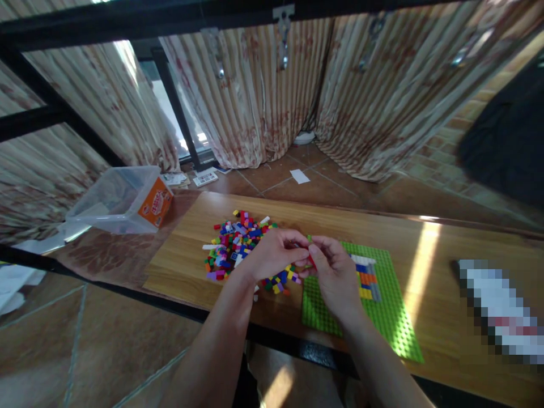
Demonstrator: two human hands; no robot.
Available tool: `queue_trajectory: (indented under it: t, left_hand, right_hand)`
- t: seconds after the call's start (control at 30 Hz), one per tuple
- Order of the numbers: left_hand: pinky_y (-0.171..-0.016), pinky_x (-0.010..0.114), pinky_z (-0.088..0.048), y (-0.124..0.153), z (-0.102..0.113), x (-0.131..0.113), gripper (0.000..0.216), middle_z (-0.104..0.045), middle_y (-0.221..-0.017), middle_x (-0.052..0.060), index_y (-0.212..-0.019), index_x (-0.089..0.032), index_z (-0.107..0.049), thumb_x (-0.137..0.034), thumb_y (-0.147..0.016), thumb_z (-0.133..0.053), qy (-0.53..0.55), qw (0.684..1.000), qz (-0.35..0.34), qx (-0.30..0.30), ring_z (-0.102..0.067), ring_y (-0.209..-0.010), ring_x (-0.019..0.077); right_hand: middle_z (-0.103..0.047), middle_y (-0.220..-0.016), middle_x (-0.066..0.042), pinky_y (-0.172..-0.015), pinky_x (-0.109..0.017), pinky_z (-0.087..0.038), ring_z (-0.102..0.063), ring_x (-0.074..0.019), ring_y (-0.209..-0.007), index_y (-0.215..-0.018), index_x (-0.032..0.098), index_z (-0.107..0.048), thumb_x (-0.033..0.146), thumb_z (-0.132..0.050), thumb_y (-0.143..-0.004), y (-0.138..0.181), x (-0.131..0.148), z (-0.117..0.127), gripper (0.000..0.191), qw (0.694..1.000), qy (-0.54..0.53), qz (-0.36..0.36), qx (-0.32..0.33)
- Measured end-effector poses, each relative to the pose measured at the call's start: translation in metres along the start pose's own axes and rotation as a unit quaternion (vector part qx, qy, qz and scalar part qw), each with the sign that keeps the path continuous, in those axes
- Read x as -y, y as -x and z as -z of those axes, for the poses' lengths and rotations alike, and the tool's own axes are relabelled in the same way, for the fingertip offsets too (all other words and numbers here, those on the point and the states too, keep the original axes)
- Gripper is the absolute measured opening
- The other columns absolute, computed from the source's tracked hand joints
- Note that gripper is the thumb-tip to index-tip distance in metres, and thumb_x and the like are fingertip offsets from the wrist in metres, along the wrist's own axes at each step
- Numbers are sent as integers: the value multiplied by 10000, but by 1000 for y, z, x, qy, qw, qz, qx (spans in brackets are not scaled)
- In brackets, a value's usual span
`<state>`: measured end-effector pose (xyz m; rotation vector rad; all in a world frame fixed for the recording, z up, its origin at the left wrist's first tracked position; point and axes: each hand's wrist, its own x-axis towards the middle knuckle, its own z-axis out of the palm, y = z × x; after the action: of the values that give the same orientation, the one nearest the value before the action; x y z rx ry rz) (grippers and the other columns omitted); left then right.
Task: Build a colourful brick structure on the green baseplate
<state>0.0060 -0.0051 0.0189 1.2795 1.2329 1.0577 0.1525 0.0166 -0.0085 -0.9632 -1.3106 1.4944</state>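
My left hand (274, 254) and my right hand (335, 272) meet fingertip to fingertip above the wooden tabletop (425, 238), pinching a small red brick (310, 259) between them. A pile of small coloured bricks (240, 243) lies just behind and under my left hand. A green baseplate (395, 306) lies under and right of my right hand, with a short stack of white, blue, orange, grey and yellow bricks (366, 277) built on it.
A clear plastic box (114, 198) with an orange label stands at the table's far left. A blurred-out object (501, 311) lies at the right. A black frame bar (127, 17) crosses overhead; curtains and tiled floor lie beyond the table.
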Motion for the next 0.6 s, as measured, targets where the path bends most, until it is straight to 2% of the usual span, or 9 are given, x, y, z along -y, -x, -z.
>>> queue_trajectory:
  t: [0.13, 0.27, 0.37, 0.47, 0.6]
  left_hand:
    - [-595, 207, -449, -6, -4, 2, 102, -649, -689, 3, -790, -128, -689, -228, -780, -669, -55, 998, -17, -19, -583, -625, 104]
    - [-608, 221, -456, -11, -11, 2, 109, -662, -714, 11, -829, -135, -705, -221, -789, -651, -71, 997, -23, -25, -589, -642, 113]
    - [-649, 234, -475, -17, -25, 5, 105, -689, -757, 18, -838, -147, -712, -212, -797, -640, -89, 995, -46, -25, -607, -686, 122]
    - [-701, 250, -503, -24, -45, 11, 124, -718, -821, 30, -868, -154, -713, -207, -817, -614, -90, 993, -68, -20, -640, -752, 140]
    - [-761, 282, -526, -29, -66, 14, 181, -735, -914, 56, -959, -150, -706, -231, -835, -601, -135, 987, -62, -69, -665, -799, 161]
  right_hand:
    - [-713, -902, -66, -623, -336, -568, -680, -184, -709, -1005, 199, -622, 470, -559, -881, 3, 6, 16, 305, 987, 151, 40, 29]
    - [-729, -942, -64, -789, -365, -521, -674, -203, -846, -1011, 217, -700, 362, -536, -898, 9, 19, 39, 246, 937, 324, 120, 49]
    - [-726, -946, -46, -785, -342, -505, -666, -187, -826, -997, 240, -724, 348, -533, -891, 12, 25, 55, 244, 923, 363, 118, 43]
    - [-725, -915, -35, -756, -323, -504, -664, -181, -791, -919, 252, -749, 371, -565, -858, 12, 28, 73, 227, 919, 381, 97, 11]
    - [-737, -809, -42, -620, -287, -487, -655, -179, -685, -886, 241, -770, 431, -610, -800, 10, 30, 102, 263, 907, 411, 71, -58]
